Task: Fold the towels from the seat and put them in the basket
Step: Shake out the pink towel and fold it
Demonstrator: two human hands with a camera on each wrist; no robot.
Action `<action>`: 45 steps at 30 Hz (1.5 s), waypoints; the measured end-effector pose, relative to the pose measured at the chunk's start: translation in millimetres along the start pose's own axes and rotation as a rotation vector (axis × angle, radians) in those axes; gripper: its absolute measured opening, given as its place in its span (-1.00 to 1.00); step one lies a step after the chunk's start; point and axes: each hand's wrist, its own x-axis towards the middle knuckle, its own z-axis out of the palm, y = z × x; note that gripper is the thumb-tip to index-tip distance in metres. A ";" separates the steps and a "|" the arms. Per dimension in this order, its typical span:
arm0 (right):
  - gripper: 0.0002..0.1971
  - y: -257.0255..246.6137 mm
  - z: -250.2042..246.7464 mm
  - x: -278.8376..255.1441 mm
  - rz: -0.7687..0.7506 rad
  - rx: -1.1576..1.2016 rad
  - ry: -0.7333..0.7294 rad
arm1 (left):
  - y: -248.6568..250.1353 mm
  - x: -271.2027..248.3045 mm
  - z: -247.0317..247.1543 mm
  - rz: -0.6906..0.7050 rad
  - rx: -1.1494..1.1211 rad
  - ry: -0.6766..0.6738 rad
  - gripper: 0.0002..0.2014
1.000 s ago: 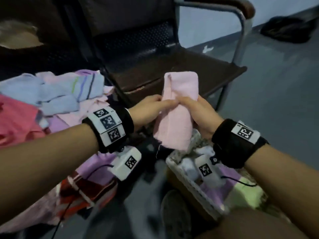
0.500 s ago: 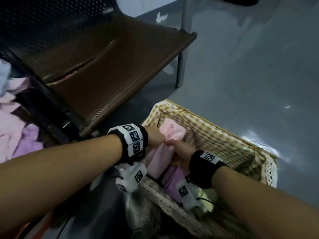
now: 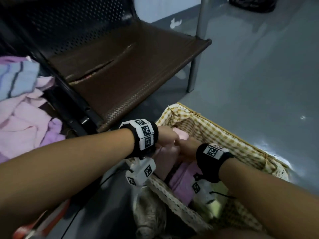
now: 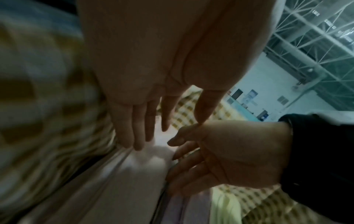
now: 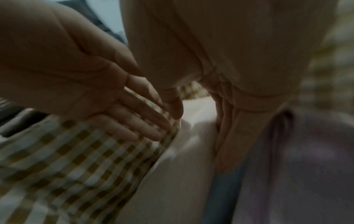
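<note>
A folded pink towel (image 3: 165, 157) stands on edge at the left end of the gingham-lined basket (image 3: 224, 133), against its wall. My left hand (image 3: 165, 137) lies on the towel's left side with straight fingers (image 4: 138, 136) touching it. My right hand (image 3: 187, 149) is pushed down along its right side, fingers (image 5: 224, 136) straight between the pink towel (image 5: 182, 166) and a folded purple towel (image 5: 296, 159). Neither hand curls round the cloth. A pale yellow-green towel (image 3: 219, 192) lies beyond the purple towel (image 3: 183, 180).
The brown woven seat (image 3: 129, 66) is bare, with a metal leg (image 3: 191, 75) near the basket. A heap of unfolded pink, purple and blue striped towels (image 3: 25, 118) lies on the seat to the left. Grey floor (image 3: 259, 75) surrounds the basket's far side.
Both hands carried the folded pink towel from above the seat down into the basket. Their pinch on it has given way to flat fingers on either side.
</note>
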 end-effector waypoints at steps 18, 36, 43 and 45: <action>-0.87 -285.8 156.8 -140.9 -0.907 -0.575 -0.190 | -203.7 -291.6 -121.0 0.045 0.201 0.889 -0.73; -0.59 -337.1 398.6 -138.4 -1.162 -0.664 -0.210 | -434.3 -378.2 -125.7 -0.545 0.083 1.361 -0.76; -0.56 -347.4 392.9 -139.7 -1.286 -0.665 -0.254 | -372.9 -384.4 -130.9 -0.017 -0.424 1.530 -0.47; -0.73 -348.0 386.7 -144.7 -1.281 -0.639 -0.248 | -366.1 -393.4 -134.2 -0.015 -0.444 1.583 -0.54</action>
